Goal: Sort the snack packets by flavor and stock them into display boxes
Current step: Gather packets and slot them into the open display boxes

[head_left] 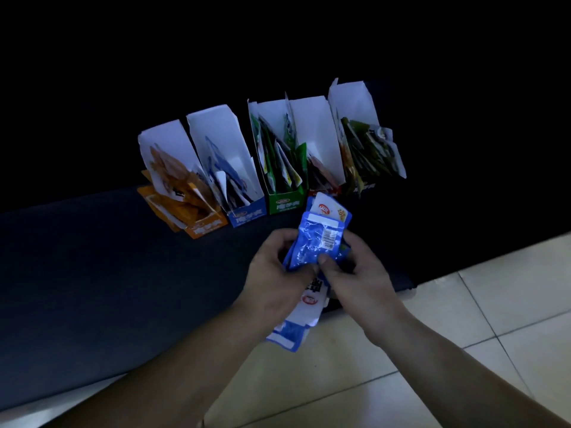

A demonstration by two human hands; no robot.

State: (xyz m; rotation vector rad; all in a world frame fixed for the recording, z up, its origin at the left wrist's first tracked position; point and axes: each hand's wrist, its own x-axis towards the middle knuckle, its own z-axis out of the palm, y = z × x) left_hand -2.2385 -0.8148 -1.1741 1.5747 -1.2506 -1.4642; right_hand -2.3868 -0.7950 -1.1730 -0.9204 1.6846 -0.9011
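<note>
Since the dark blue tabletop (92, 273) carries a far row of white cardboard display boxes (312, 128), aim second from left, at the blue-fronted box (247, 216). Your left hand (275, 273) and right hand (358, 273) both pinch the glossy blue foil packets (312, 242) just near of the row; square them first, seemingly one flavour.

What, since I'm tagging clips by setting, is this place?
Probably a dim shop or stockroom, though that is not certain: five display boxes stand in a row on a dark surface, blue packets are held nearby, and there is a tiled floor.
</note>
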